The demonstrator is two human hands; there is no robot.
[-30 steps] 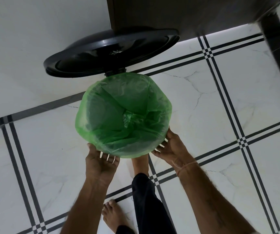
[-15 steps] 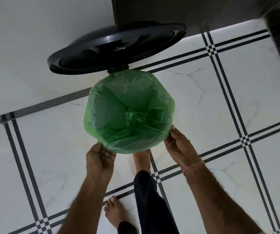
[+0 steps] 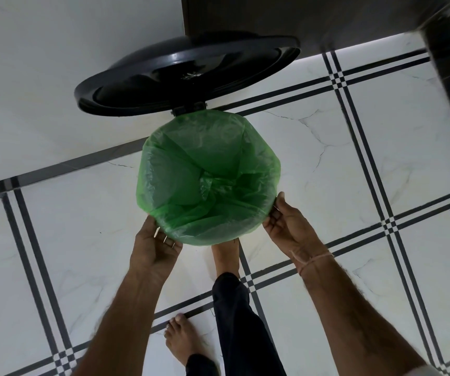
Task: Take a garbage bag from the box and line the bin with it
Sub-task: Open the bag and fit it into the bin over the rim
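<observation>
The green garbage bag [image 3: 207, 177] sat in the bin, w/ its mouth folded out over the rim so the bin body itself was hidden beneath the plastic. The bag's bottom was bunched into a crumpled knot approx. at centre, slightly toward the right side. The film looked translucent and wrinkled all round.

The left hand [image 3: 154, 246] gripped the folded-over bag edge at the near-left of the rim, fingers curled under the plastic, thumb on the outside. The right hand [image 3: 286, 226] pinched the bag edge at the near-right of the rim, thumb on top, fingers bent below. Both hands were closed on the bag.

The black lid [image 3: 188, 77] stood raised behind the bin, attached at a hinge at the far side of the rim, underside facing the camera.

One bare foot [image 3: 225, 256] was planted just beside the bin's near side, partly under the bag's overhang; the other foot [image 3: 183, 340] stood further back. A thread band [image 3: 313, 260] circled the right wrist. The floor [image 3: 354, 164] was white marble-pattern tile w/ dark double lines. A dark cabinet [image 3: 300, 17] stood beyond the lid.
</observation>
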